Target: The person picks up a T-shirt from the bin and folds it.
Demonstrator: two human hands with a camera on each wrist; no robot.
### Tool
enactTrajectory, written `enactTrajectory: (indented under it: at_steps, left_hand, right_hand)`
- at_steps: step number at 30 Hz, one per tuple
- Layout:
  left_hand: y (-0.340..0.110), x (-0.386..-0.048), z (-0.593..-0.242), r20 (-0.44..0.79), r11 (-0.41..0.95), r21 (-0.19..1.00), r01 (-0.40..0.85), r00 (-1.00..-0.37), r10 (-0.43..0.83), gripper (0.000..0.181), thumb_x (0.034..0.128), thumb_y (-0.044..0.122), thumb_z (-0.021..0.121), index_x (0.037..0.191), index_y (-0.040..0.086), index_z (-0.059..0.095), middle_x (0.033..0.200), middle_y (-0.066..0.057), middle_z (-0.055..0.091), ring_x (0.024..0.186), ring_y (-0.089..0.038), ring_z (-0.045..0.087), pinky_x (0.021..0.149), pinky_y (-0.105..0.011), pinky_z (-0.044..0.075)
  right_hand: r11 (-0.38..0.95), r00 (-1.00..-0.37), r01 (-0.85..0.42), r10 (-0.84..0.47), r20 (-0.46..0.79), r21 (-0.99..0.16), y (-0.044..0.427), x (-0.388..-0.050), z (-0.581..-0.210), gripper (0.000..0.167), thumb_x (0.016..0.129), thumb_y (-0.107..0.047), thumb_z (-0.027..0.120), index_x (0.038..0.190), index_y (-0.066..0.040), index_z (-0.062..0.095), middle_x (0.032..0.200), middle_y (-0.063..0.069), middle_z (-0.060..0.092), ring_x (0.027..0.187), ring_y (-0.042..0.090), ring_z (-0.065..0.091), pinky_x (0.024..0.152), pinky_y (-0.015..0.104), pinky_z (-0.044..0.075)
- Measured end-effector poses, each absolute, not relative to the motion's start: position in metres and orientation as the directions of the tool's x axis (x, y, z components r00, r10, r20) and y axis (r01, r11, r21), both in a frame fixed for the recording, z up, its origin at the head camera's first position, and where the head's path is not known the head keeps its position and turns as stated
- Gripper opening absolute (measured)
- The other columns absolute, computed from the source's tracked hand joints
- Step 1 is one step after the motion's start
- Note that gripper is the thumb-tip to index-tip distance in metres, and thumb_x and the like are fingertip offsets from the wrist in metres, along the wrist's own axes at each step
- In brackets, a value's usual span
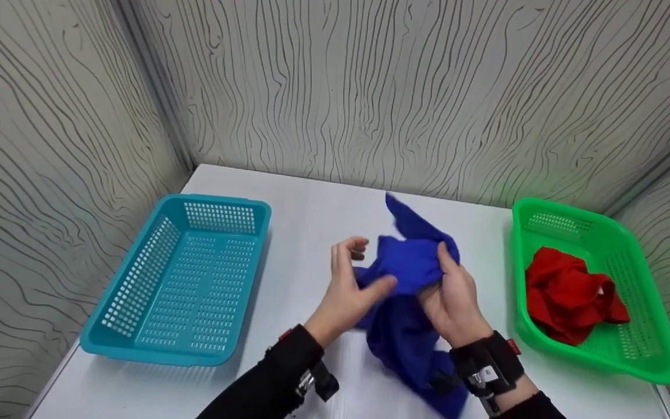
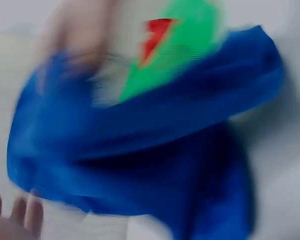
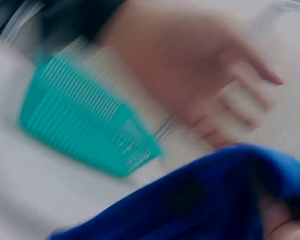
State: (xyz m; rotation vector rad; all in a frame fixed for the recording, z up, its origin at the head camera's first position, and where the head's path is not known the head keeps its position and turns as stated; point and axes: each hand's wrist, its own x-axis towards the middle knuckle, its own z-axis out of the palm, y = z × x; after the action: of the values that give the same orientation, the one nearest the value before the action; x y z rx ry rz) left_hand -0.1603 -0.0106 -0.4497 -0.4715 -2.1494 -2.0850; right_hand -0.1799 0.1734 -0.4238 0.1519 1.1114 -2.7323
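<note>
Creased, bunched royal-blue cloth (image 1: 407, 265), one tip toward back edge of white tabletop (image 1: 306, 227); my right hand (image 1: 457, 302) grips it, left hand (image 1: 344, 294) alongside, fingers loose.

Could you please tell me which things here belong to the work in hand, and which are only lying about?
In the work:
Blue cloth
Right fingers, holding it
Left fingers, close to it

Lying about, untouched (though they may well be of use):
Red cloth, inside the green basket
Teal basket, with nothing in it
</note>
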Motion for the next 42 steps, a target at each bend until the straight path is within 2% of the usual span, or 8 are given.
enactTrajectory:
  at_steps: [5, 9, 14, 23, 31, 35, 38, 42]
  left_hand:
    - [0.006, -0.147, -0.48, 0.217, 0.395, 0.877, 0.272, -0.96, 0.179, 0.098, 0.0781, 0.035, 0.088, 0.153, 0.011, 0.029, 0.146, -0.007, 0.041, 0.136, -0.024, 0.043, 0.111, -0.043, 0.04]
    - [-0.002, -0.158, -0.501, 0.229, 0.56, 0.788, 0.256, -0.966, 0.119, 0.043, 0.0812, 0.018, 0.083, 0.118, 0.005, 0.064, 0.113, -0.009, 0.067, 0.108, -0.027, 0.064, 0.092, -0.042, 0.052]
    - [-0.035, -0.176, -0.505, 0.227, 0.511, 0.842, 0.174, -0.973, -0.044, 0.017, 0.0797, 0.002, 0.073, 0.087, 0.01, 0.059, 0.084, -0.003, 0.065, 0.08, -0.021, 0.061, 0.075, -0.04, 0.051]
    - [-0.086, -0.196, -0.456, 0.367, 0.52, 0.82, 0.24, -0.917, -0.155, 0.033, 0.0818, -0.014, 0.06, 0.107, 0.008, 0.066, 0.101, -0.006, 0.069, 0.095, -0.022, 0.064, 0.086, -0.04, 0.052]
    - [-0.106, -0.206, -0.42, 0.564, 0.591, 0.718, 0.368, -0.805, -0.184, 0.023, 0.0783, -0.009, 0.064, 0.097, 0.004, 0.068, 0.096, -0.01, 0.065, 0.091, -0.03, 0.059, 0.083, -0.043, 0.047]
    - [-0.111, -0.208, -0.403, 0.447, 0.398, 0.858, 0.324, -0.854, -0.268, 0.02, 0.0868, -0.003, 0.061, 0.104, 0.006, 0.064, 0.1, -0.009, 0.069, 0.089, -0.024, 0.063, 0.08, -0.038, 0.049]
    - [-0.113, -0.209, -0.392, 0.362, 0.278, 0.919, 0.281, -0.88, -0.306, 0.025, 0.0887, -0.004, 0.056, 0.11, 0.007, 0.063, 0.103, -0.008, 0.068, 0.089, -0.021, 0.062, 0.078, -0.035, 0.048]
    - [-0.114, -0.212, -0.377, 0.267, 0.094, 0.964, 0.25, -0.907, -0.325, 0.028, 0.0926, -0.003, 0.053, 0.116, 0.008, 0.063, 0.11, -0.007, 0.066, 0.094, -0.019, 0.062, 0.082, -0.032, 0.049]
  right_hand:
    - [-0.82, -0.97, 0.173, -0.239, 0.05, -0.546, 0.174, -0.18, -0.4, 0.034, 0.108, -0.038, 0.037, 0.11, -0.006, 0.049, 0.099, 0.002, 0.057, 0.093, 0.017, 0.061, 0.09, 0.033, 0.05]
    - [-0.844, -0.952, 0.118, -0.245, 0.181, -0.523, 0.18, -0.179, -0.389, 0.038, 0.109, -0.033, 0.039, 0.123, 0.0, 0.052, 0.115, 0.01, 0.062, 0.109, 0.022, 0.063, 0.102, 0.038, 0.047]
    - [-0.785, -0.968, -0.021, -0.138, 0.208, -0.619, 0.2, -0.182, -0.385, 0.038, 0.11, -0.012, 0.04, 0.141, 0.009, 0.041, 0.139, 0.018, 0.058, 0.128, 0.03, 0.058, 0.11, 0.048, 0.042]
    - [-0.179, -0.948, -0.062, 0.317, 0.002, -0.982, 0.24, -0.194, -0.391, 0.022, 0.092, -0.015, 0.076, 0.094, 0.004, 0.066, 0.081, 0.005, 0.072, 0.077, 0.015, 0.071, 0.084, 0.028, 0.055]
    - [0.405, -0.855, -0.184, 0.384, 0.349, -0.896, 0.262, -0.192, -0.394, 0.036, 0.095, -0.022, 0.071, 0.103, 0.012, 0.067, 0.153, -0.003, 0.031, 0.142, 0.015, 0.022, 0.116, 0.037, 0.02]
    - [0.295, -0.873, -0.33, 0.266, 0.409, -0.897, 0.266, -0.189, -0.387, 0.031, 0.1, -0.015, 0.064, 0.122, 0.006, 0.065, 0.161, -0.003, 0.035, 0.148, 0.015, 0.027, 0.118, 0.032, 0.022]
    - [0.135, -0.91, -0.333, 0.215, 0.355, -0.933, 0.262, -0.188, -0.385, 0.026, 0.103, -0.018, 0.06, 0.116, 0.004, 0.059, 0.135, 0.009, 0.06, 0.126, 0.02, 0.052, 0.1, 0.026, 0.04]
    - [-0.007, -0.945, -0.292, 0.155, 0.288, -0.956, 0.254, -0.186, -0.389, 0.028, 0.104, -0.021, 0.056, 0.1, 0.003, 0.044, 0.11, 0.016, 0.061, 0.105, 0.025, 0.063, 0.085, 0.028, 0.049]
